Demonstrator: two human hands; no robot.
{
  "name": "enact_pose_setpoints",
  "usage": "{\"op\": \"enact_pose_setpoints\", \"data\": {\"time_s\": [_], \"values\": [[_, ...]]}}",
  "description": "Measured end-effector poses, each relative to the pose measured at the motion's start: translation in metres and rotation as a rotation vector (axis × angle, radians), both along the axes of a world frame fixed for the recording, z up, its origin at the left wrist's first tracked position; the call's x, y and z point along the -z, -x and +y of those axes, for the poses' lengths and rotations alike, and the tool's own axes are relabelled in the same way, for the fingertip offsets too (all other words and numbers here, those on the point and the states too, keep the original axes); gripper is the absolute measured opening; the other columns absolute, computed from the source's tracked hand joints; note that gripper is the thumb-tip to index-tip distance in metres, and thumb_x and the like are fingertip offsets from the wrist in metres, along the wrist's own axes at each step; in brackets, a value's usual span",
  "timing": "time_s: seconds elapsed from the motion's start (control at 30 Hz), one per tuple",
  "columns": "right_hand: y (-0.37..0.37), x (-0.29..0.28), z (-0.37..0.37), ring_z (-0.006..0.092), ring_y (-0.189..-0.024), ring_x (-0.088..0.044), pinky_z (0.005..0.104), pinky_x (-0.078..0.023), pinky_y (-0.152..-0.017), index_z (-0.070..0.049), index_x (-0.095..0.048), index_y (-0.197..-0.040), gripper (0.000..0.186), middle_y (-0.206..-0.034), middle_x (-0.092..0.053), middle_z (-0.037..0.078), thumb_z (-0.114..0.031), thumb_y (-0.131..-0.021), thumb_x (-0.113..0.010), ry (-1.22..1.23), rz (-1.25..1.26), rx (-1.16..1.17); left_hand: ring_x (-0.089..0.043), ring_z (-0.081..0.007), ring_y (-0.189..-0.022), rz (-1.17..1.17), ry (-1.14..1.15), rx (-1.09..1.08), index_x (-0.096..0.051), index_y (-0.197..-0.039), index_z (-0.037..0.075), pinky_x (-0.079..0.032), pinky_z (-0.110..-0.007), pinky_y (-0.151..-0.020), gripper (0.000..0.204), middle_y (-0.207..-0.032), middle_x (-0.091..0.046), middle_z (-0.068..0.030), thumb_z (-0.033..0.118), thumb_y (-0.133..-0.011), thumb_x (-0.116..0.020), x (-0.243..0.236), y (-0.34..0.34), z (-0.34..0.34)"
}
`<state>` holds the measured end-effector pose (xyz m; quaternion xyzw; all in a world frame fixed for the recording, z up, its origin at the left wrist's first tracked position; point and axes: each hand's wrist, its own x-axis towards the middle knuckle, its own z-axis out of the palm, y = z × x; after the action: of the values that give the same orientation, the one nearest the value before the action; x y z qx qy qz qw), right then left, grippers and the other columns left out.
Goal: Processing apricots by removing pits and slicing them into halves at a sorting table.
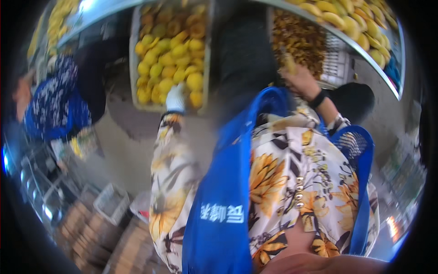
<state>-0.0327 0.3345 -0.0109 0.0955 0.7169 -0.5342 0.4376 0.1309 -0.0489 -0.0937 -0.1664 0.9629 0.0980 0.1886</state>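
Fruit (pixel 166 59), yellow, fills a pale crate (pixel 134 59); at its near end is the gloved left hand (pixel 175 98), grip impossible to tell. The right hand (pixel 301 81) is closed round a blurred yellow piece (pixel 289 64) beside brown scraps (pixel 296 34); around lie grey floor (pixel 127 166), brown stacks (pixel 82 223) and, leftward, a co-worker (pixel 57 102).

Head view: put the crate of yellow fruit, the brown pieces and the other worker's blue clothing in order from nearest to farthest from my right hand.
From your right hand:
1. Brown pieces, right by it
2. Crate of yellow fruit, to its left
3. Other worker's blue clothing, far left
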Motion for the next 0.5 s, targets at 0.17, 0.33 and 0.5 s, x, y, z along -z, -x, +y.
{"op": "enact_pose_setpoints", "data": {"time_s": [0.17, 0.33, 0.5], "values": [[0.001, -0.003, 0.001, 0.0085, -0.042, -0.046, 0.0219, -0.038, -0.04, -0.004, -0.052, -0.091, 0.019, -0.059, -0.052, 0.001, -0.014, -0.076, -0.06, -0.006, 0.279, -0.15, -0.059, -0.0318, -0.081, -0.254, 0.15, -0.11, -0.061, -0.09, 0.009, -0.046, -0.042, -0.07, 0.027, -0.088, -0.062, -0.015, 0.033, -0.078, -0.056, -0.026, 0.026, 0.018], [-0.002, 0.008, 0.041, 0.0119, -0.044, -0.051, 0.0245, -0.042, -0.043, -0.003, -0.054, -0.094, 0.029, -0.063, -0.056, 0.005, -0.026, -0.076, -0.06, -0.049, 0.2, -0.04, -0.061, -0.0289, -0.082, 0.685, -0.252, -0.041, -0.062, -0.092, 0.001, -0.047, -0.031, -0.072, 0.027, -0.088, -0.062, -0.0179, 0.026, -0.081, -0.061, -0.117, 0.142, 0.118], [-0.006, -0.02, 0.029, 0.0146, -0.045, -0.054, 0.0266, -0.044, -0.043, -0.002, -0.055, -0.097, 0.041, -0.061, -0.058, 0.007, -0.037, -0.076, -0.062, -0.062, 0.265, 0.057, -0.06, -0.0328, -0.076, 0.907, -0.202, 0.318, -0.054, -0.103, 0.013, -0.047, -0.041, -0.065, 0.031, -0.085, -0.059, -0.0157, 0.035, -0.08, -0.056, -0.156, 0.272, 0.208]]}}
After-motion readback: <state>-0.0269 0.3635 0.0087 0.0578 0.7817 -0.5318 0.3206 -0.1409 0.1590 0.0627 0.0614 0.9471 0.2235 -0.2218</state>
